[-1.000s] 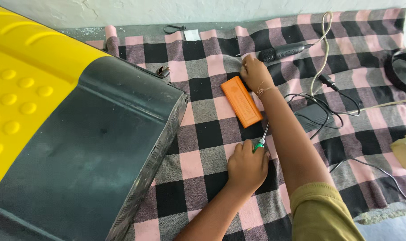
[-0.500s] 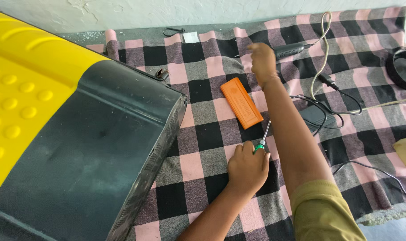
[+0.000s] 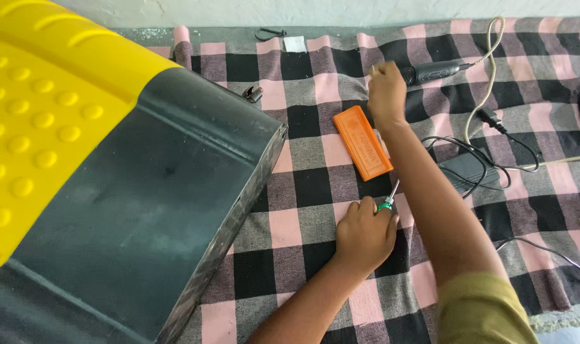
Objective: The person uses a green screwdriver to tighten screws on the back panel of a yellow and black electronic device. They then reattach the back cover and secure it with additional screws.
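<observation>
My left hand [image 3: 364, 232] rests on the checked cloth [image 3: 302, 229], closed around a small green-handled screwdriver [image 3: 388, 199] whose metal tip points toward an orange flat case [image 3: 363, 141]. My right hand [image 3: 386, 95] is stretched past the far end of that case, with its fingertips bunched together close to a black pen-shaped power tool [image 3: 433, 70]. Whether something small sits between those fingertips I cannot tell.
A big black and yellow studded casing [image 3: 111, 178] fills the left side. A black power adapter [image 3: 468, 169] with tangled black cables and a pale cord [image 3: 487, 57] lie at the right. A small metal clip [image 3: 253, 94] sits by the casing's corner.
My right hand has moved away from the far end of the orange case toward the black power tool. My left hand with the screwdriver has stayed put.
</observation>
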